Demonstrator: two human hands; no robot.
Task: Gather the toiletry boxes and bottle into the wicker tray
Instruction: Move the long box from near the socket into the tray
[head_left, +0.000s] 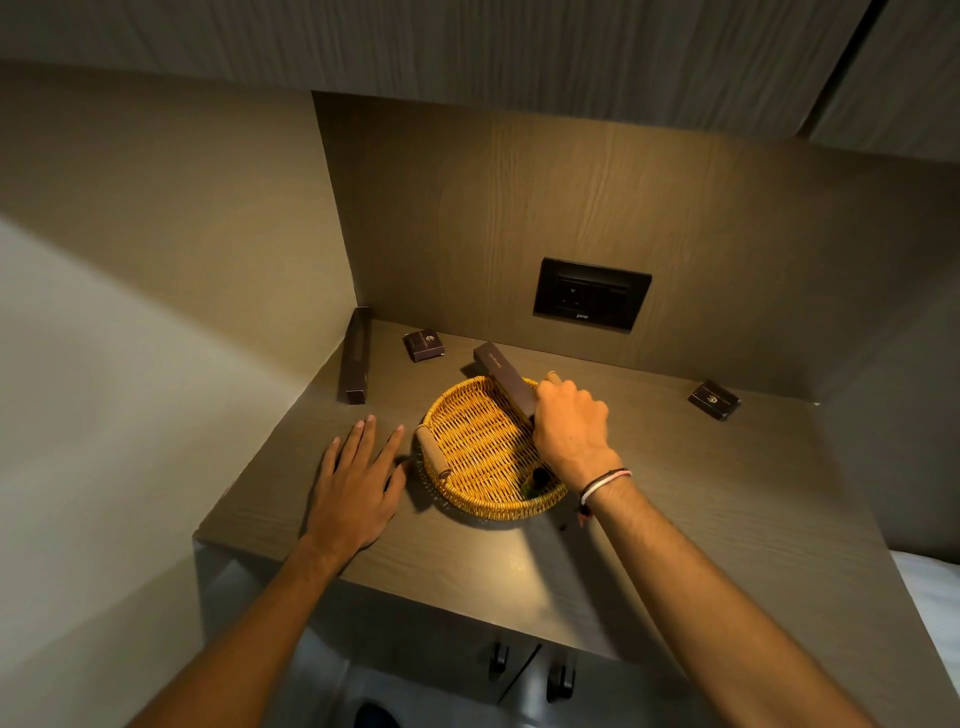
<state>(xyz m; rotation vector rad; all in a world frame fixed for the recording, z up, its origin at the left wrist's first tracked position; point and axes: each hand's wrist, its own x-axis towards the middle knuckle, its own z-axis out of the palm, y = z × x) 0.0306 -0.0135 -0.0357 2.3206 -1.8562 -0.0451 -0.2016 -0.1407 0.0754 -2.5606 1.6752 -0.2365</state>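
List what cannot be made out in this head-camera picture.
- Near end of the long box: covered by the right hand, so the grip is hidden.
- Bottle in the wicker tray: mostly behind the right wrist and the rim; label unreadable.
- Print on the two small boxes: too small.
- Left hand: palm down, contact with the counter unclear.

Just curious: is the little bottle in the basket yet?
Yes. The bottle lies inside the wicker tray, against its near rim, below the right hand.
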